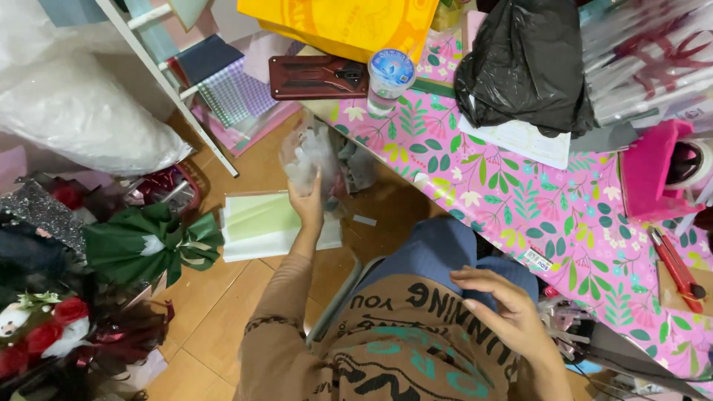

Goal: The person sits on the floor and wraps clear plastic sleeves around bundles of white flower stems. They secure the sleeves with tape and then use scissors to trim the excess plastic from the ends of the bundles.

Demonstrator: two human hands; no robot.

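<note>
Plastic bag [308, 160] pinched in my left hand [307, 204] might slip onto the floor; right hand [505, 312] rests spread, empty

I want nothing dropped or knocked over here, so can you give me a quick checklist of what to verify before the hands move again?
1. Left hand has a grip on the clear plastic bag: ok, fingers closed on it, held up over the floor.
2. Right hand is free: ok, open, resting over the lap, holding nothing.
3. Bag contents: cannot tell, the plastic is crumpled and blurred.
4. Light green paper sheets lie flat on the floor under the bag: ok.
5. Water bottle stands upright with cap on: ok, though near the table edge.
6. Red utility knife blade retracted: cannot tell.
</note>
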